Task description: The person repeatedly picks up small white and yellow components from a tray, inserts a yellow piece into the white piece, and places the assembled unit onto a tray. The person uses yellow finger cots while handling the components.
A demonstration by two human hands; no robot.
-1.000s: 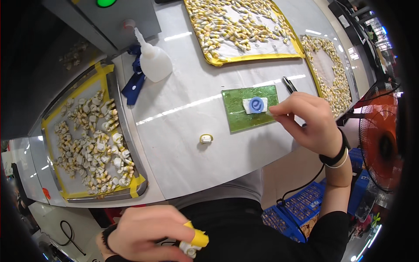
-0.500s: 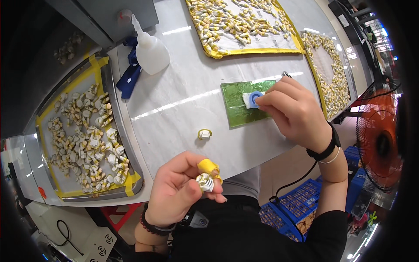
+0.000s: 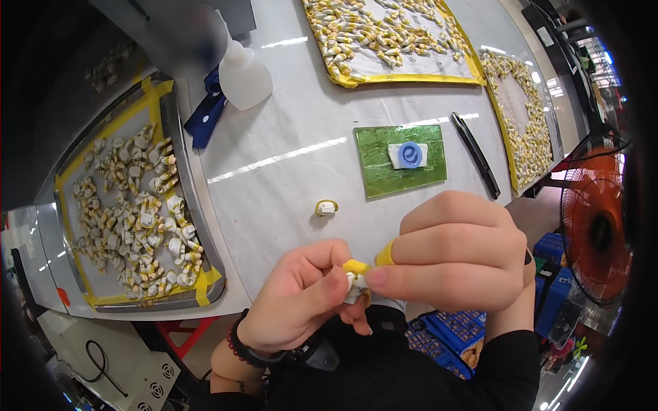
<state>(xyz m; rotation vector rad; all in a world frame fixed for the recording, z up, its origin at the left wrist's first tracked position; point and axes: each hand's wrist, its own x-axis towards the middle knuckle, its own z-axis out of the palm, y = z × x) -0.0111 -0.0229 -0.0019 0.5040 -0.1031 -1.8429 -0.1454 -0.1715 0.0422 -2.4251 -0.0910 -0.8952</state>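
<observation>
My left hand (image 3: 301, 294) pinches a small white part (image 3: 356, 286) with slots and a band of yellow above it. Against the part's right side presses the thumb of my right hand (image 3: 452, 257). Its fingers are curled closed, and what they hold, if anything, is hidden behind them. Yellow shows at a fingertip of each hand; whether it is tape or a finger cover I cannot tell. A similar white part with a yellow band (image 3: 327, 208) sits alone on the table. Beyond my hands, a blue ring (image 3: 410, 155) rests on a white pad on a green mat (image 3: 380, 183).
Black tweezers (image 3: 475, 156) lie right of the mat. A tray with yellow taped edges (image 3: 216, 281) holds many white parts at left. Two more taped trays (image 3: 411, 83) (image 3: 510, 161) lie at the back and right. A white squeeze bottle (image 3: 245, 82) stands back left.
My right hand has come away from the blue ring, moving down and left to the part in my left hand. The tweezers are now fully visible. My left hand has shifted slightly right.
</observation>
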